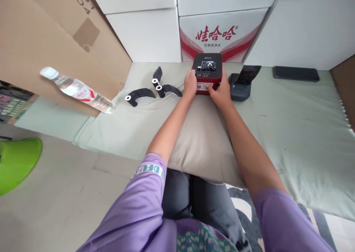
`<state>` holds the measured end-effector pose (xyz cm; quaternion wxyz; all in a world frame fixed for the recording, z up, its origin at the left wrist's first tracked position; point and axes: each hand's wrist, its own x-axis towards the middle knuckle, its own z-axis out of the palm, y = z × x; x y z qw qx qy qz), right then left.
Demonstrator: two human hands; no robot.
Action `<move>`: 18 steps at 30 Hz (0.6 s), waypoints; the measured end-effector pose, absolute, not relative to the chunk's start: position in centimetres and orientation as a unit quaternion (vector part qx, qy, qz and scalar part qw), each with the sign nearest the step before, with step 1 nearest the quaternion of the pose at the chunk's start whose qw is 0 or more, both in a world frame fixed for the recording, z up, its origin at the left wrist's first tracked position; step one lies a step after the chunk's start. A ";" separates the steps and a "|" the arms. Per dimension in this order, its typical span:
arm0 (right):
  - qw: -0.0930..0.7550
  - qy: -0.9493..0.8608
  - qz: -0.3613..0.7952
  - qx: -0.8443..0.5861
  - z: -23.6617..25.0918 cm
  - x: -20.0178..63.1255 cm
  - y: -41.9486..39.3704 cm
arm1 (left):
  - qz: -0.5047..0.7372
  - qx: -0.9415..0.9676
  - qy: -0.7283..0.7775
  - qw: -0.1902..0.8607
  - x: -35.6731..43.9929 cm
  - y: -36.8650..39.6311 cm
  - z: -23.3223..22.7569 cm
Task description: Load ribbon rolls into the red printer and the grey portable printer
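1. A small red-and-black label printer (207,72) is sitting at the far edge of a beige pillow (203,141), just in front of a white carton with red Chinese lettering (219,36). Its black top is facing the camera and a white sticker is showing on its red front.
2. The left hand (190,84) is pressing against the printer's left side, fingers wrapped loosely round the corner. The right hand (220,93) is cupping the front right corner, thumb lying along the sticker. Both hands are closed lightly on the casing, neither flat nor in a pinch.
3. By my reading, the step in hand is steadying or seating the printer between both palms; the lid appears to be shut, though I cannot tell for certain.
4. Any next move on the unit is calling for an even, two-sided hold, since the pillow beneath is soft and the printer could be tipping.
5. Just right of the printer, a second, dark grey printer (240,86) is standing with its lid (249,74) raised.
6. To the left, three small paper rolls with black wrappers (155,87) are lying on the pale green mattress (291,133).
7. Farther off, a black phone (295,74) is resting at the right, and a water bottle (79,90) is lying against brown cardboard (41,41) at the left.
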<state>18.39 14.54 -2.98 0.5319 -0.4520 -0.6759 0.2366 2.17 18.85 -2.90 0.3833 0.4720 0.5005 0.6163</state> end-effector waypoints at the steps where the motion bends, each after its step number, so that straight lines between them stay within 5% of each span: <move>1: 0.538 -0.670 0.218 -0.462 -2.2 18.4 13.8 | 0.619 0.458 0.533 0.351 2.5 18.4 -3.0; 6: 0.576 -0.639 0.053 -0.507 1.0 21.6 8.6 | 0.631 0.505 0.545 0.224 3.5 10.2 -3.7; 9: 0.567 -0.611 0.080 -0.547 0.6 24.2 6.9 | 0.594 0.568 0.540 0.182 3.3 4.6 -3.7; 18: 0.457 -0.525 0.109 -0.710 -1.4 23.6 9.2 | 0.447 0.654 0.529 0.303 3.8 1.7 -2.3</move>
